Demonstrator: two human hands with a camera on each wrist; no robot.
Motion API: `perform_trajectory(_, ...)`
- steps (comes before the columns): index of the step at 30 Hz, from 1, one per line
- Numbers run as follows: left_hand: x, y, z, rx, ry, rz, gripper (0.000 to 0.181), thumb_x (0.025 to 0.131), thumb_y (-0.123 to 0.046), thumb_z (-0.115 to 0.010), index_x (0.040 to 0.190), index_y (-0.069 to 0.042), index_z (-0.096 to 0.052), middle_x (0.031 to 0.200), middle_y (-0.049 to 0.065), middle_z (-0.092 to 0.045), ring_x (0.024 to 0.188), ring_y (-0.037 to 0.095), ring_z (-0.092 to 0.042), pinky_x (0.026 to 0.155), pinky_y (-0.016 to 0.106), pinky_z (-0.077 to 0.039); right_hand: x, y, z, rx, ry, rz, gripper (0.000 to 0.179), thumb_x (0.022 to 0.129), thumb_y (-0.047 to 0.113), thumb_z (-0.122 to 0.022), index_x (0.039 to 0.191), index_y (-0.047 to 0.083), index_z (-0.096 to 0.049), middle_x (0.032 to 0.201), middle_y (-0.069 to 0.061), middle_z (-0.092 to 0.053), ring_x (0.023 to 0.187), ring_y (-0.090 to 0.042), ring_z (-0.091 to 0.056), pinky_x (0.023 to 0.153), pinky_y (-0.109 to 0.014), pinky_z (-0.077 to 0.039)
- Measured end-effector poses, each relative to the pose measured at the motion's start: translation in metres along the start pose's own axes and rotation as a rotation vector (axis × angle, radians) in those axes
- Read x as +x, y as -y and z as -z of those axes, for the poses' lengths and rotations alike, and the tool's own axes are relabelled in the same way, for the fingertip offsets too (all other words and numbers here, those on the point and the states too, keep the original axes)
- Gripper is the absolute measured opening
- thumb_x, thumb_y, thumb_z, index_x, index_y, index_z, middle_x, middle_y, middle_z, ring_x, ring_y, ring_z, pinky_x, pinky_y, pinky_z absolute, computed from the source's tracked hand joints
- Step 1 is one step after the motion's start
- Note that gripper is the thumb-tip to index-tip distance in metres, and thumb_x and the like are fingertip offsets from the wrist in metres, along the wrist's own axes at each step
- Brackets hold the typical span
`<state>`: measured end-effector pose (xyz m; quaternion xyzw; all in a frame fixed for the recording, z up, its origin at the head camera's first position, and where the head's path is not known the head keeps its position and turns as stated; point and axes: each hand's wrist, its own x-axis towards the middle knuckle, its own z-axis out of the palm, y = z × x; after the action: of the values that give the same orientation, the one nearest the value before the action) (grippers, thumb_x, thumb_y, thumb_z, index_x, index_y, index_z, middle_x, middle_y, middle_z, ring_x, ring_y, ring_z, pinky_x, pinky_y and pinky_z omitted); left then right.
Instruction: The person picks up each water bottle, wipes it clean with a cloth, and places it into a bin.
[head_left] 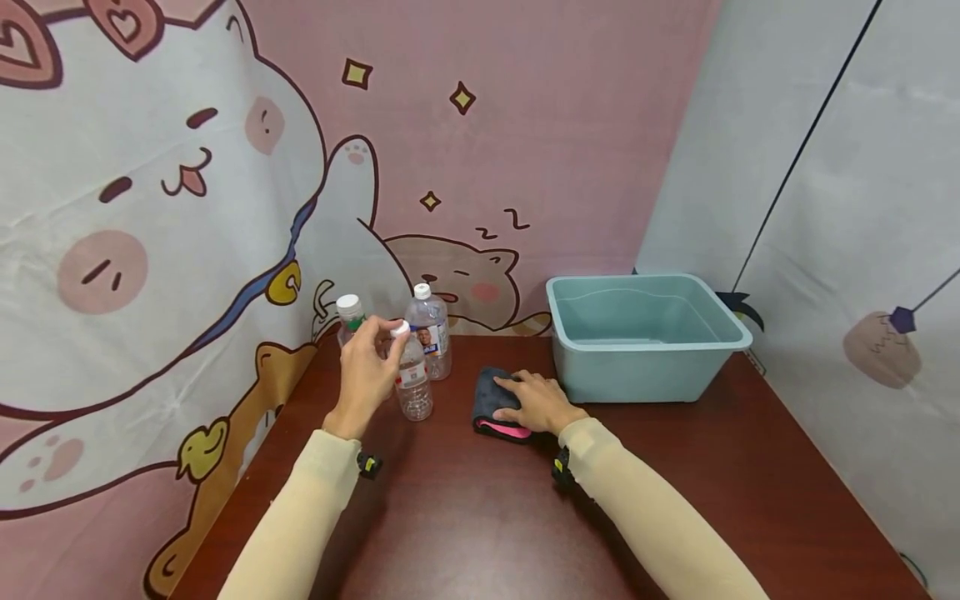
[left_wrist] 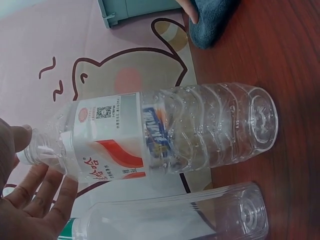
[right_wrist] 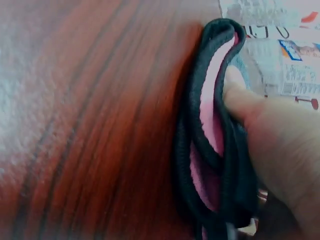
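Note:
My left hand pinches the white cap of a clear plastic water bottle between thumb and fingers. A white and red label wraps this bottle, and no liquid shows inside it. In the head view it leans a little; its base is at the tabletop. To its right, my right hand rests on a folded dark grey cloth, fingers spread across the top. Pink lining shows between the cloth's black-edged layers in the right wrist view, where the thumb lies on the upper side.
Behind the pinched bottle stands a larger clear bottle with a blue and white label. A green-labelled bottle is at the left, partly behind my left hand. An open light-blue tub sits at the back right of the dark red table.

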<state>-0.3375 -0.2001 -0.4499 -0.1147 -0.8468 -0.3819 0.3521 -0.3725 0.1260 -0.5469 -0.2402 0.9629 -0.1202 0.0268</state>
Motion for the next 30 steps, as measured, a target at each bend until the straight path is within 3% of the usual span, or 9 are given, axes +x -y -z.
perform_trajectory(5,-0.001,-0.003,0.001,-0.003,0.001,0.004,0.02,0.108,-0.013,-0.087,0.123,-0.003,-0.078,0.116,0.015,-0.084,0.088,0.028,-0.078,0.073,0.028,-0.054,-0.003,0.005,-0.003,-0.059,-0.033,0.001,0.072,0.108,0.061,-0.077,0.169,0.026,-0.064,0.155,-0.019,-0.068,0.135,-0.041,-0.068,0.107,-0.065,-0.059)
perform_trajectory(10,-0.001,-0.004,0.002,-0.015,0.001,0.007,0.02,0.108,-0.013,-0.086,0.123,-0.003,-0.077,0.118,0.016,-0.085,0.093,0.031,-0.082,0.077,0.038,-0.061,-0.008,0.013,-0.002,-0.107,-0.082,0.022,0.062,0.108,0.054,-0.08,0.161,0.022,-0.072,0.143,-0.018,-0.074,0.123,-0.041,-0.075,0.102,-0.06,-0.066)
perform_trajectory(18,-0.004,-0.006,0.0,-0.027,0.027,0.001,0.021,0.108,-0.016,-0.087,0.124,-0.005,-0.078,0.121,0.014,-0.086,0.095,0.027,-0.082,0.077,0.029,-0.062,-0.022,0.016,0.005,-0.094,-0.167,0.078,0.048,0.108,0.043,-0.085,0.148,0.016,-0.08,0.122,-0.013,-0.081,0.109,-0.036,-0.082,0.088,-0.054,-0.073)
perform_trajectory(22,-0.007,-0.01,0.001,-0.031,0.044,0.0,0.022,0.108,-0.016,-0.086,0.125,-0.005,-0.077,0.125,0.015,-0.086,0.099,0.029,-0.084,0.081,0.041,-0.069,-0.032,0.016,0.012,-0.02,-0.205,0.088,0.046,0.109,0.039,-0.085,0.147,0.015,-0.079,0.122,-0.014,-0.082,0.107,-0.036,-0.084,0.087,-0.055,-0.072)
perform_trajectory(26,-0.009,-0.015,0.002,-0.05,0.055,0.009,0.023,0.107,-0.016,-0.087,0.125,-0.005,-0.077,0.125,0.016,-0.086,0.102,0.031,-0.086,0.086,0.052,-0.072,-0.045,0.016,0.02,0.07,-0.24,0.095,0.046,0.109,0.038,-0.085,0.148,0.014,-0.078,0.131,-0.015,-0.084,0.114,-0.037,-0.085,0.095,-0.057,-0.072)
perform_trajectory(30,-0.013,-0.02,0.002,-0.06,0.062,0.015,0.024,0.107,-0.017,-0.089,0.124,-0.006,-0.078,0.121,0.015,-0.086,0.099,0.031,-0.084,0.086,0.053,-0.072,-0.056,0.015,0.028,0.147,-0.277,0.105,0.046,0.109,0.037,-0.084,0.148,0.013,-0.078,0.139,-0.014,-0.084,0.121,-0.033,-0.084,0.102,-0.057,-0.071)
